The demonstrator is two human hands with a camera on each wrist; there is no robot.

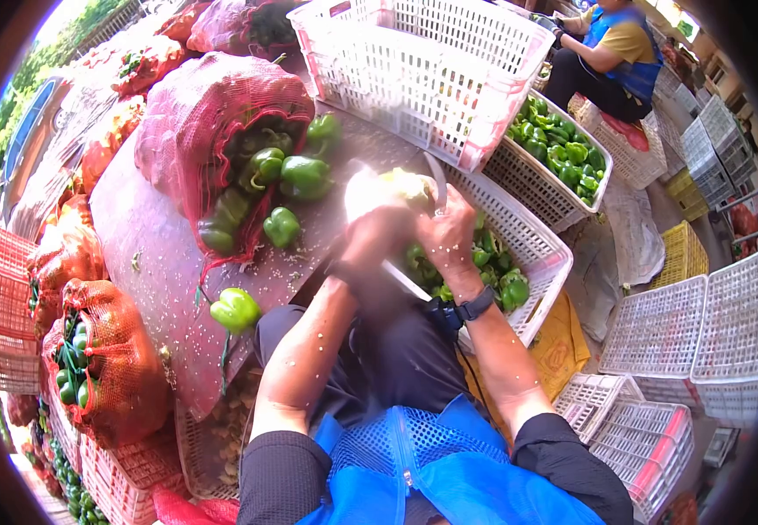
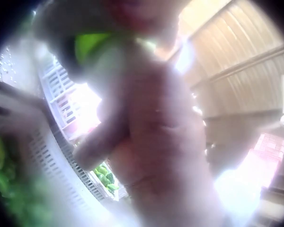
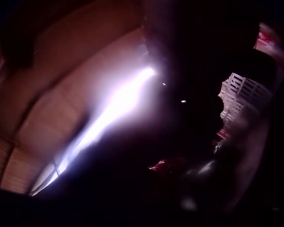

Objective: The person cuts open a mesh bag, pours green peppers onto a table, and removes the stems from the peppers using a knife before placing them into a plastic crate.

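Observation:
Above the table's edge, my left hand [image 1: 380, 232] is blurred by motion and glare as it holds a bell pepper [image 1: 409, 186], its pale inside facing up. The left wrist view shows a bright green part of this bell pepper [image 2: 91, 47] by the fingers. Close beside it, my right hand [image 1: 446, 229] grips a small knife [image 1: 436, 179], its thin metal blade pointing up at the pepper. Under both hands stands a white crate [image 1: 547, 267] with cut green peppers [image 1: 513, 289] in it. The right wrist view is mostly dark.
A red mesh sack [image 1: 213, 114] spills whole green peppers [image 1: 304, 178] onto the seed-strewn table [image 1: 156, 289]. One pepper [image 1: 235, 310] lies near the front edge. White crates [image 1: 431, 79] stand behind, another person [image 1: 611, 57] sits at back right, and orange sacks [image 1: 125, 376] line the left.

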